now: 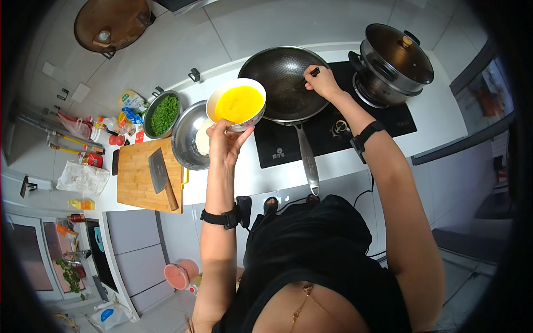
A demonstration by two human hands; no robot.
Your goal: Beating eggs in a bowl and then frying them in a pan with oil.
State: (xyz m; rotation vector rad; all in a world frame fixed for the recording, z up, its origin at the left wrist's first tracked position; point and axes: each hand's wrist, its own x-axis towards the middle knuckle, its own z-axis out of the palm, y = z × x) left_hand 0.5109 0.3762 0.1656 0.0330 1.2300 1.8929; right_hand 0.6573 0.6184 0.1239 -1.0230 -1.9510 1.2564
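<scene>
My left hand (227, 141) grips a white bowl (236, 125) with a floral pattern by its base and near side. Bright yellow beaten egg (239, 104) is in it, and the bowl is held up beside the wok's left rim. Over the right part of the dark wok (275, 89), my right hand (321, 81) is closed around a dark, slim utensil (315, 71); its lower end is hard to make out against the wok. The wok sits on a black cooktop (275, 143), its metal handle (307, 162) pointing towards me.
A steamer pot (391, 70) with a glass lid stands right of the wok. Left are a steel bowl (181, 145) holding pale dough (203, 139), a bowl of chopped greens (165, 115), and a cutting board (133, 175) with a cleaver (158, 172). A wok lid (89, 25) hangs on the wall.
</scene>
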